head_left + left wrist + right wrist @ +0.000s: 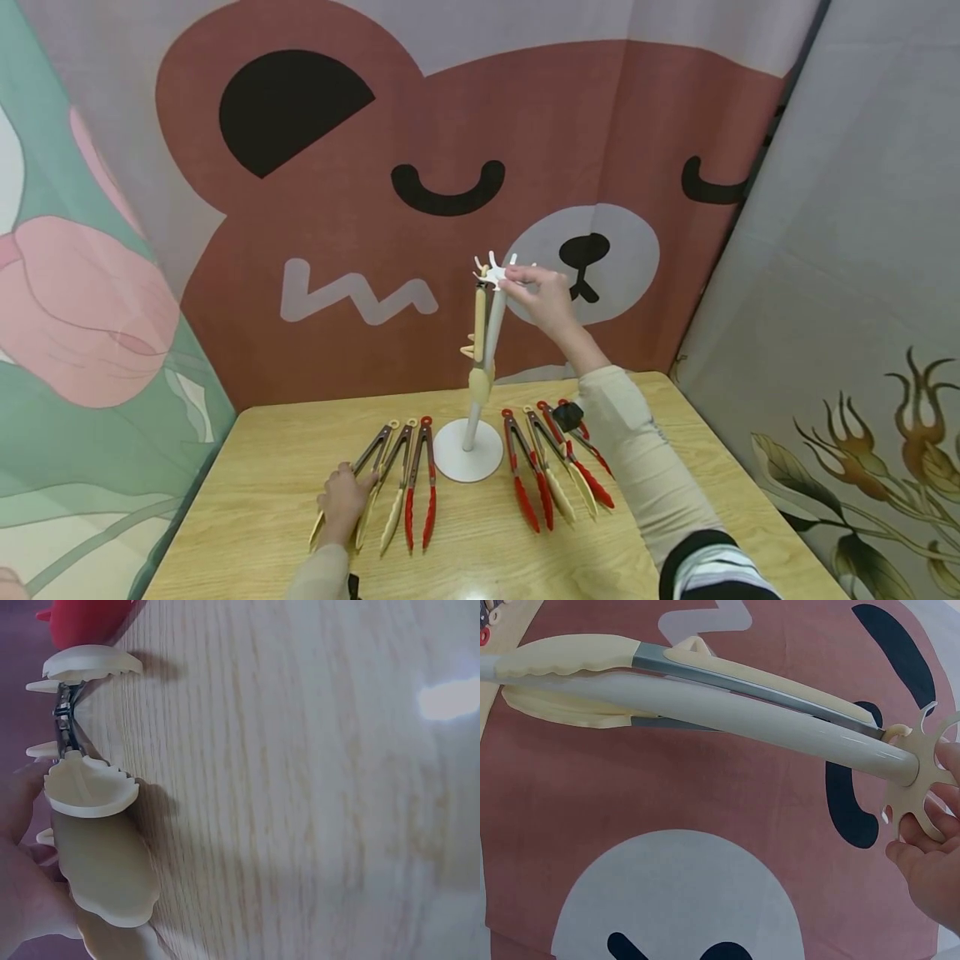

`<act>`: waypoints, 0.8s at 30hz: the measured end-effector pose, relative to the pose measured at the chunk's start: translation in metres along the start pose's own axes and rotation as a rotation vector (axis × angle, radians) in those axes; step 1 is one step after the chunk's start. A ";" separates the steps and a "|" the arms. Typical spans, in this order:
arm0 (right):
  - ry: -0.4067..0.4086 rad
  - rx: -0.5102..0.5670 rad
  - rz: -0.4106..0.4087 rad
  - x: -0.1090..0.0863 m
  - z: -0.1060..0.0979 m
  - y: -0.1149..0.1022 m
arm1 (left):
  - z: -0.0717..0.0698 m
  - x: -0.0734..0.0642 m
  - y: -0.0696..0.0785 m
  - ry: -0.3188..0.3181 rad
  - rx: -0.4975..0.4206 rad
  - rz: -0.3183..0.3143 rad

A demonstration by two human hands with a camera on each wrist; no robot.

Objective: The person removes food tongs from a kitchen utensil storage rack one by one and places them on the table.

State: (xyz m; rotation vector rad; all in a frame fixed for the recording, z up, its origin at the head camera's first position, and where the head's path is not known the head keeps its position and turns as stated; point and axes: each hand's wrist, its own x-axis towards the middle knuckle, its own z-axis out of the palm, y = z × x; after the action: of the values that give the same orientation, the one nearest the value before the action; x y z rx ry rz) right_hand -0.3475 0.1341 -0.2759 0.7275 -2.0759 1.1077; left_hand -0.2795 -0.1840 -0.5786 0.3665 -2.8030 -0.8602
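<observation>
A white stand with a hooked top (493, 273) rises from a round base. Cream-tipped tongs (480, 325) hang from one hook, heads downward along the pole (727, 712). My right hand (551, 302) pinches the hooked top on its right side, thumb and fingers around the prongs (922, 791). On the table's left, my left hand (345, 504) grips the outermost cream-tipped tongs (317, 530), lying flat. In the left wrist view its fingers show behind the cream tong heads (109, 870). More cream-tipped tongs (392, 525) lie just right of that hand.
Red tongs (431, 504) lie left of the stand's base (450, 462). To its right lie several more: red tongs (525, 498), cream-tipped tongs (582, 487) and others under my right forearm. A bear-print curtain (337, 233) hangs behind the wooden table (247, 483).
</observation>
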 end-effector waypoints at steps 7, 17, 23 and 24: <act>-0.002 0.012 -0.001 -0.001 0.001 0.001 | -0.001 -0.002 0.002 -0.008 -0.007 -0.001; 0.014 0.011 -0.014 -0.001 0.003 0.002 | -0.002 -0.001 0.003 -0.003 -0.030 -0.001; 0.005 0.007 -0.005 -0.001 0.003 0.000 | -0.005 0.000 0.007 0.030 -0.041 0.009; 0.004 0.008 -0.004 -0.001 0.003 0.000 | -0.005 0.000 0.008 0.036 -0.044 0.014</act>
State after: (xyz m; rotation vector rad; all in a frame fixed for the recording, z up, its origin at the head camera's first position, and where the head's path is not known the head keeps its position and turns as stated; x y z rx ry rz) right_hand -0.3476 0.1321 -0.2779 0.7325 -2.0674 1.1146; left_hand -0.2794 -0.1804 -0.5695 0.3514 -2.7461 -0.9013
